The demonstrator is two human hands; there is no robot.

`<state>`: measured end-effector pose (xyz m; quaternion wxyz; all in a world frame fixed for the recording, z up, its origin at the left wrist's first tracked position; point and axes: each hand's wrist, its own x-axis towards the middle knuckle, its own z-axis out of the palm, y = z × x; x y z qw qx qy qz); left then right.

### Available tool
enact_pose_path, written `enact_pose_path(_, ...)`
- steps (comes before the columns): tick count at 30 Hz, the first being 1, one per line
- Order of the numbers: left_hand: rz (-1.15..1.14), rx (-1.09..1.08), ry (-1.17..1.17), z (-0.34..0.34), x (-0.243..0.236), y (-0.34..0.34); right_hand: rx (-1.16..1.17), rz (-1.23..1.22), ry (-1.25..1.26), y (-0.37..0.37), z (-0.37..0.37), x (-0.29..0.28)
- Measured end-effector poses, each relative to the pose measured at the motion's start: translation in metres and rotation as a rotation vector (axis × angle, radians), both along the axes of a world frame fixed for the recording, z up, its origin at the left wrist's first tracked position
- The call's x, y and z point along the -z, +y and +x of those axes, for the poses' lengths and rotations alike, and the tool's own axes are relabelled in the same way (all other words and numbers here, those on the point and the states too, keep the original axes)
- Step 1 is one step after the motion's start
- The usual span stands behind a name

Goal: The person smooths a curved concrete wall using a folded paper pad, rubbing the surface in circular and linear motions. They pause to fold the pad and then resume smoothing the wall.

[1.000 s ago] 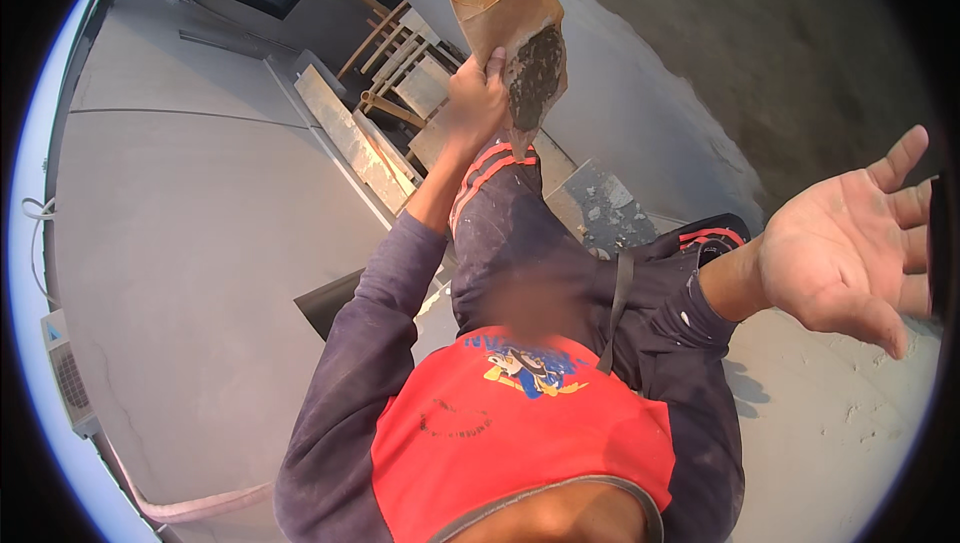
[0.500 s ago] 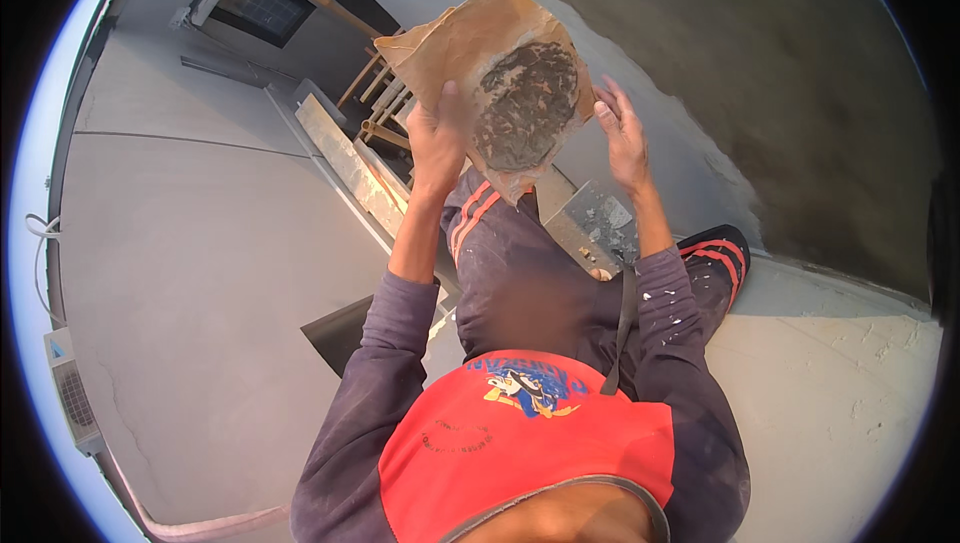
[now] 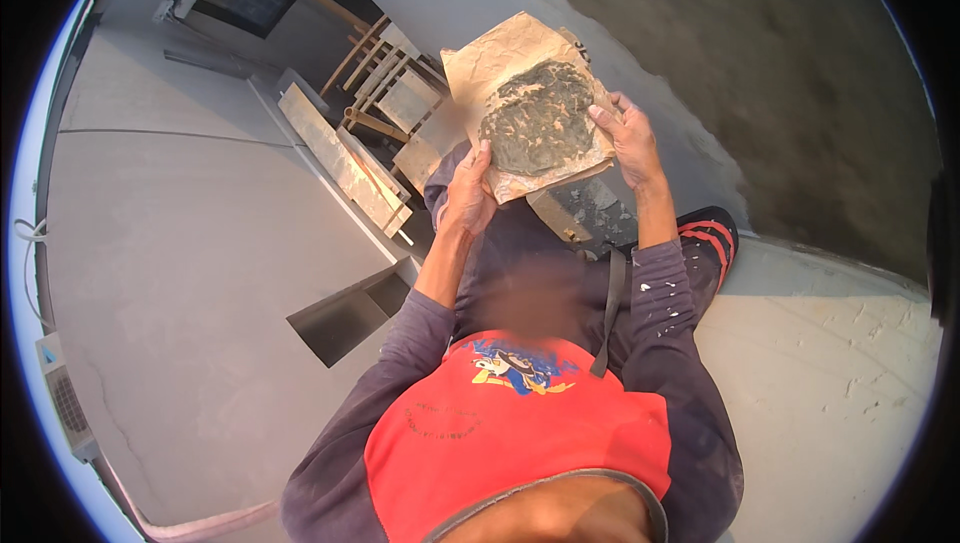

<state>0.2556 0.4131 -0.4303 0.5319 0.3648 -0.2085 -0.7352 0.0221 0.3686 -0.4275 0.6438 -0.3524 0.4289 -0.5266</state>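
Note:
A creased piece of brown paper (image 3: 515,43) is held up in front of me, tilted, by both hands. On its face is a rough, rounded patch of dark grey mortar (image 3: 540,128), with bits of brown showing through. My left hand (image 3: 472,193) grips the paper's lower left edge, thumb on the front and fingers behind. At the right edge, my right hand (image 3: 632,143) pinches it with the thumb near the mortar. The fingers behind the paper are mostly hidden.
Below the paper lies a board with grey mortar crumbs (image 3: 598,213). Wooden poles and boards (image 3: 400,98) and a long plank (image 3: 340,158) stand to the left. A rectangular opening (image 3: 340,328) breaks the grey surface. On the right rises a dark, damp-looking wall (image 3: 800,93).
The paper has come lower and turned, moving slightly right. My right hand, beside its edge before with fingers spread, now grips it. My left hand has shifted down to the lower left edge.

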Motion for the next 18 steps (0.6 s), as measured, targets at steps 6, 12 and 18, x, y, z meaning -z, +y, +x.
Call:
enact_pose_path(6, -0.016, -0.010, -0.283, 0.009, -0.007, -0.006, 0.048, 0.060, -0.243, 0.019, 0.010, 0.005)
enact_pose_path(12, -0.107, 0.074, -0.629, 0.015, -0.028, -0.016, 0.180, 0.082, 0.070, 0.024, 0.023, 0.013)
enact_pose_path(18, 0.031, 0.208, -0.278, 0.009, -0.025, 0.003, 0.296, 0.075, 0.399, 0.028, 0.022, 0.016)
